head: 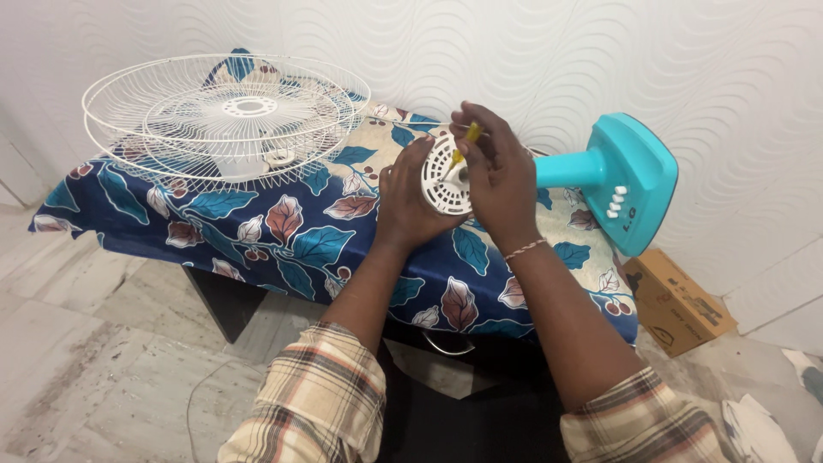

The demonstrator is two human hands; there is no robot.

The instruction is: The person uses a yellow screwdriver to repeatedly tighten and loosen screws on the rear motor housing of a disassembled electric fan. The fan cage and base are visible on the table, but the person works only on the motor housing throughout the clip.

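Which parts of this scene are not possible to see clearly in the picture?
Head view:
- Screwdriver tip: hidden by the right hand.
- Fan motor housing: mostly covered by both hands; the left hand hides its side.
- Fan base: buttons too small to read.
- Cardboard box: partly behind the table.

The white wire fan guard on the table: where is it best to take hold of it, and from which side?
Grip the white wire fan guard at its near outer rim, coming from the front: it lies flat, and the rim overhangs the table edge, free for the fingers.
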